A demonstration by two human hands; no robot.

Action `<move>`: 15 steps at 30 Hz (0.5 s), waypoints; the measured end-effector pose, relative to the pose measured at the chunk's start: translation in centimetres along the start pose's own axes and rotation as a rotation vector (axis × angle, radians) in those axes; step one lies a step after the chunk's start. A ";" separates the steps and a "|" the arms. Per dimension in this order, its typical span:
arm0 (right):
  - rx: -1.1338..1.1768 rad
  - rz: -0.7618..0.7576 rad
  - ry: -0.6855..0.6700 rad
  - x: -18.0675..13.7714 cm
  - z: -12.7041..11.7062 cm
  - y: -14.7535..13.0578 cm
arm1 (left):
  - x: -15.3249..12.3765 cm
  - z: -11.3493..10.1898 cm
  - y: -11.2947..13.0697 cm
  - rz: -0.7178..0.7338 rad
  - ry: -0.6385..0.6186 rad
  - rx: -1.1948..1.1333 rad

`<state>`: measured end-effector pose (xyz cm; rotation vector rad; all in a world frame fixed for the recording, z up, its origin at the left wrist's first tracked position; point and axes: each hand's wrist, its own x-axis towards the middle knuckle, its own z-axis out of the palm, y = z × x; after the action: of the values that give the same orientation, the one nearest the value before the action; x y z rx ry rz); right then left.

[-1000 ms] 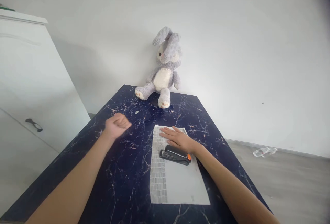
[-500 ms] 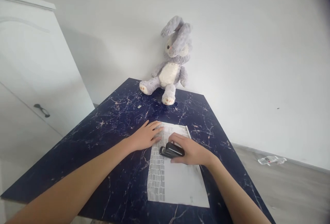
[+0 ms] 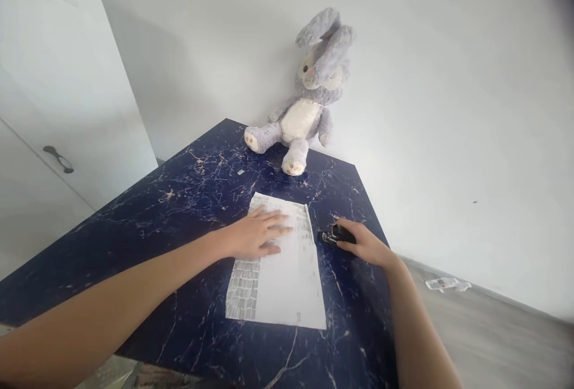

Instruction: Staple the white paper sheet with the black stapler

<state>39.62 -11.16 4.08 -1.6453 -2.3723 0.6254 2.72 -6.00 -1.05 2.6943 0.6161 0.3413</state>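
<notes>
A sheet of paper [image 3: 291, 284] with bands of grey marks along its edges lies on the dark blue marbled table [image 3: 188, 275]. My left hand [image 3: 258, 233] rests flat on the sheet's upper left part, fingers spread and a little blurred. To the right of the paper, my right hand [image 3: 365, 244] grips a black stapler [image 3: 341, 234], its front end pointing left towards the paper's edge. The stapler is at the tabletop; whether it touches the surface I cannot tell. My palm and fingers cover its rear end.
A grey plush rabbit [image 3: 302, 120] sits at the table's far end against the wall. A small white scrap [image 3: 241, 172] lies near its foot. On the left stands a white cabinet [image 3: 67, 96] with a dark handle. Clear plastic packaging [image 3: 448, 284] lies on the floor at right.
My right hand has carried the stapler off the paper to the right, onto the table beside it. The paper has shifted left and my left hand now lies further over it. The view has tilted slightly.
</notes>
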 end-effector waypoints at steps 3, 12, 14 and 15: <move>-0.035 -0.037 -0.011 0.4 0.4 -1.1 | 0.2 0.5 0.8 0.046 -0.036 -0.008; 0.026 -0.164 -0.004 1.7 2.1 -6.0 | 0.2 0.7 2.1 0.121 -0.019 0.010; 0.045 -0.180 0.000 1.9 2.6 -7.0 | 0.3 0.8 2.5 0.117 -0.046 -0.005; 0.049 -0.177 0.010 2.0 2.8 -7.3 | 0.3 0.8 2.6 0.113 -0.048 -0.013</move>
<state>31.63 -12.11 4.67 -1.3957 -2.4401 0.6344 4.20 -8.28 -0.75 2.7226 0.4471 0.3071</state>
